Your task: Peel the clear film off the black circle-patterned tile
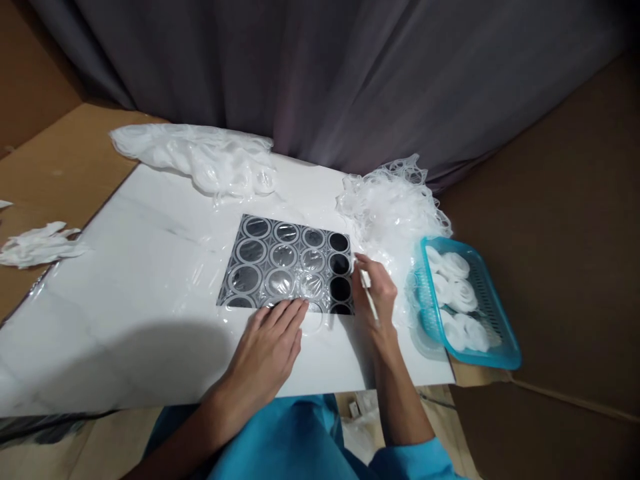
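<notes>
A dark grey sheet (267, 257) printed with rows of ringed circles lies on the white table, and clear, wrinkled film covers much of it. Its right-hand column of circles looks blacker and less shiny. My left hand (267, 350) rests flat on the sheet's near edge, fingers stretched out and holding nothing. At the right edge of the sheet, my right hand (377, 293) is closed around a thin white pen-like tool (370, 300). The tool's tip is hidden by the fingers, so I cannot tell what it touches.
Clear film with round cut-outs (395, 200) is heaped at the back right. A blue basket (500, 320) with several white discs (463, 293) stands at the right edge. White film (200, 157) lies at the back left, crumpled white material (43, 245) at far left. A grey curtain (320, 73) hangs behind.
</notes>
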`<state>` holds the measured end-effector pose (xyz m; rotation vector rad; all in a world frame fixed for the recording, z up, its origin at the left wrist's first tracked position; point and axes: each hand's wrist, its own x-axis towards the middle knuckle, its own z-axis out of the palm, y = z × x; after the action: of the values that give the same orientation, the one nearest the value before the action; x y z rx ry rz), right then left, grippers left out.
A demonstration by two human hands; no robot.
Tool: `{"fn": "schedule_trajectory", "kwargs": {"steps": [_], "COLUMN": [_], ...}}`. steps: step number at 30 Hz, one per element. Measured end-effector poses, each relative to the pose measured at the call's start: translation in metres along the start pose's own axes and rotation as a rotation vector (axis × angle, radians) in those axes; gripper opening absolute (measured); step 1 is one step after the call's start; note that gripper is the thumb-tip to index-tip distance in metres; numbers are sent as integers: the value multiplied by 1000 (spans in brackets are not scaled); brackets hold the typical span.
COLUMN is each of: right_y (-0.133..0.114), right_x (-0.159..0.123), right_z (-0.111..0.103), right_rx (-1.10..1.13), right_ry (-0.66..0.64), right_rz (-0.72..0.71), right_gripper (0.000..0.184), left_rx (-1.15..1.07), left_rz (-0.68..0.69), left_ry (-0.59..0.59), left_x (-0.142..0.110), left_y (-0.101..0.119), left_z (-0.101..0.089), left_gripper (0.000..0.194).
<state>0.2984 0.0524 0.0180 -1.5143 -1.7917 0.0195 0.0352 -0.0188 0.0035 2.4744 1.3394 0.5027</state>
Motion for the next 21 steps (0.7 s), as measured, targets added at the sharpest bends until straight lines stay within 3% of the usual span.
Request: {"fn": "schedule_trajectory", "kwargs": {"steps": [5,7,9,13,15,21], "right_y": [16,17,13,-12,-25,-42], "right_x": [8,6,2,-10,-17,-31], "right_z": [-41,-55,-60,-45,-29,1], "right_rx": [-177,-199,-121,229,346,473], "right_ry": [211,222,145,-211,-327,-409], "right_rz": [111,137,172,233,215,191], "right_gripper": [18,18,16,12,10,11], "left_rx": [39,37,34,44,42,34], "left_rz": [8,9,-6,-18,-17,14], "left_ry": [-22,-20,-3,37,51,62], "left_x": [1,8,16,28,28,14], "left_y": [3,3,3,0,-2,-10], "left_z": [-8,-12,-15,-15,-13,-7], "left_gripper": [55,52,50,47,46,49]}}
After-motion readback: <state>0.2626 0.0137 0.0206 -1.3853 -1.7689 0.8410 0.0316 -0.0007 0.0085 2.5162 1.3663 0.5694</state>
